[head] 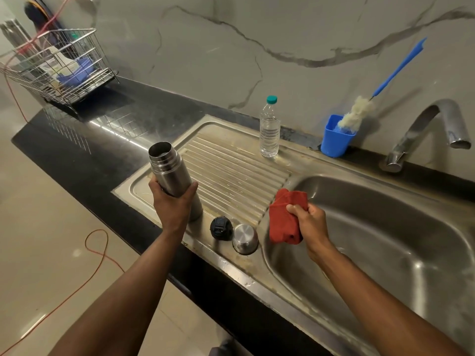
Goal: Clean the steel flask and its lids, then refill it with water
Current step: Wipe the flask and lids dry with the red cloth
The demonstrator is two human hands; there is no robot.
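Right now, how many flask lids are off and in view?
2. Black inner lid on the drainboard's front edge; steel cup lid just right of it, upside down, beside the basin. None seem hidden.

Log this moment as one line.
left hand grips open flask | right hand holds red cloth | lids on drainboard

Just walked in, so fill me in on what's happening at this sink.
A person is cleaning a steel flask. The left hand grips the open flask, standing on the sink's drainboard. The right hand holds a bunched red cloth at the edge of the basin. The black lid and steel cap sit off the flask on the front rim. A water bottle, capped, stands at the back, near a bottle brush in a blue cup. No water is visible from the tap.
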